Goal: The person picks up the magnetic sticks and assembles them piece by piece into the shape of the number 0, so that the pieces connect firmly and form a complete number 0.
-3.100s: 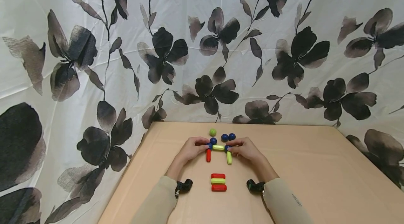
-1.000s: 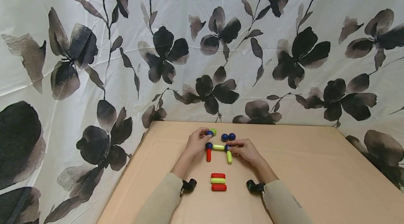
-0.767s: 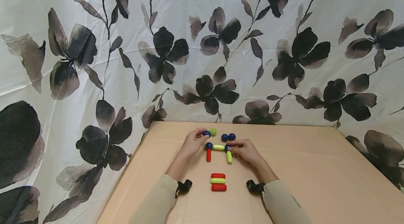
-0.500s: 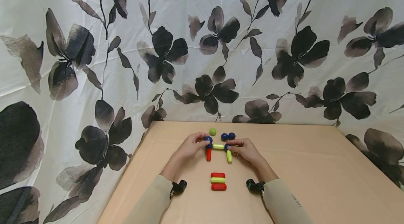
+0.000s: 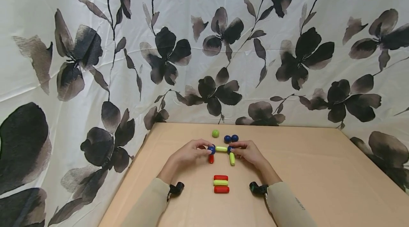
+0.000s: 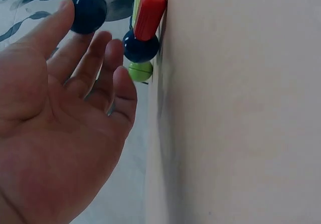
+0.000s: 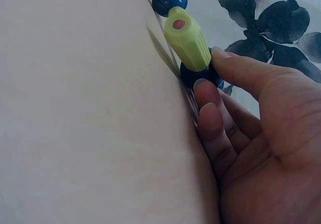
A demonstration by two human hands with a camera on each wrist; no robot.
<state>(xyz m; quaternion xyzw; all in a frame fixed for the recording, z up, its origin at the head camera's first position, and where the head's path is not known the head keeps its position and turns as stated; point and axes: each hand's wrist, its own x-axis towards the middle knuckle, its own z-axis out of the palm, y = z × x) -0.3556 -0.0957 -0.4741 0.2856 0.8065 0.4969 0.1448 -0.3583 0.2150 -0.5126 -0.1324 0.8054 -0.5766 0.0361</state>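
Note:
My left hand pinches a loose blue ball between thumb and fingertip. In the left wrist view that ball is apart from a second blue ball, which joins a red stick to the frame. From the head the held ball covers most of that joint. My right hand grips the blue ball at the other corner. From this corner a yellow-green stick points toward me, and another yellow-green stick runs across to the left corner.
Behind the frame sit a green ball and two blue balls. Nearer me, two red sticks lie with a yellow-green stick between them. A floral cloth hangs beyond the table.
My left hand has carried the blue ball from beside the green ball back toward me, over the left corner of the frame. The right hand stays on its corner ball.

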